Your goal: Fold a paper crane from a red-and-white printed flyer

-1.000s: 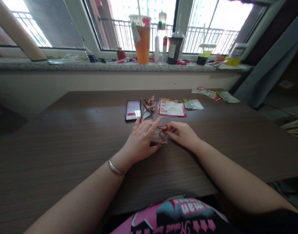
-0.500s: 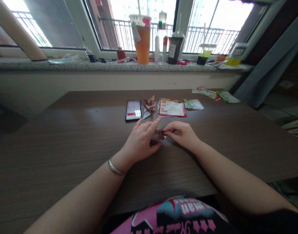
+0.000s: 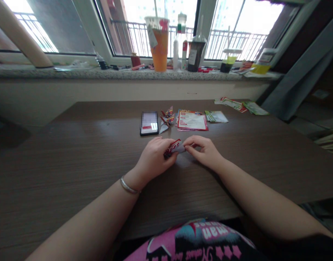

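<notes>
A folded piece of printed paper (image 3: 176, 146), white and red with dark parts, is between my hands just above the table. My left hand (image 3: 155, 156) wraps round its left side, with the thumb below and the fingers above, so part of it is hidden. At its pale right end, my right hand (image 3: 204, 150) is closed in a pinch with thumb and forefinger. Beyond the hands lie colourful folded paper shapes (image 3: 168, 119). A phone (image 3: 149, 124) with a lit screen lies left of them, and a stack of red-bordered printed sheets (image 3: 192, 120) lies to the right.
Green-and-white paper pieces (image 3: 216, 116) lie beside the stack, with more printed papers (image 3: 233, 104) at the table's far right. On the windowsill (image 3: 120, 75) stand a large orange drink cup (image 3: 159, 45), a dark cup (image 3: 195, 54) and bottles. A grey curtain (image 3: 294, 76) hangs at right.
My left fingers, stretched out before, have curled round the paper. The paper has turned so that its white and red face shows. The right hand has barely moved.
</notes>
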`<state>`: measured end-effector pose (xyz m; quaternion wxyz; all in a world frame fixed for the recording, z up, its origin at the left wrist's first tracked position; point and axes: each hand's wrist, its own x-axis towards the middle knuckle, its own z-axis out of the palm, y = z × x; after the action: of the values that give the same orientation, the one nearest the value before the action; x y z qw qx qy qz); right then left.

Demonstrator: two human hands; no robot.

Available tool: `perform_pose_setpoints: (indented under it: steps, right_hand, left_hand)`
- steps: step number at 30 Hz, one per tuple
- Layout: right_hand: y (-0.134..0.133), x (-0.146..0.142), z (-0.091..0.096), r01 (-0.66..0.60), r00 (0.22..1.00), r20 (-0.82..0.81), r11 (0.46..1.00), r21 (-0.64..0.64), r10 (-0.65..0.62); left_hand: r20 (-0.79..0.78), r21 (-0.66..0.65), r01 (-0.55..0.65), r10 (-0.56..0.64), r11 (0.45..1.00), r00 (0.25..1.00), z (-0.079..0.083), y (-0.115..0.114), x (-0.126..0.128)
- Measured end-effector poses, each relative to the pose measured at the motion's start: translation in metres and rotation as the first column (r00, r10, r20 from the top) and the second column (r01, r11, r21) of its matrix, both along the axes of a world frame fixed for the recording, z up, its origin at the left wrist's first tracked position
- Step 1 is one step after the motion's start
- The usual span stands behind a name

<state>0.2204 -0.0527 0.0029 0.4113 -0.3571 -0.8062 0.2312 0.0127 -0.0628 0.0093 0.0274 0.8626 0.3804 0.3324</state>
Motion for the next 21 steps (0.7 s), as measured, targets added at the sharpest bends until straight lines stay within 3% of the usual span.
perform_pose_setpoints:
  steps: [9, 21]
  right_hand:
    - [0.0009, -0.0027, -0.0042, 0.038, 0.998, 0.045, 0.999, -0.036, -0.036]
    - [-0.0031, -0.0059, -0.0025, 0.092, 0.996, -0.035, 0.972, 0.215, -0.086]
  left_hand:
    - [0.076, -0.048, -0.044, 0.048, 0.998, 0.996, 0.0004, -0.0008, -0.0005]
    - [0.24, -0.083, 0.075, -0.053, 0.994, 0.969, -0.0025, 0.0014, 0.0017]
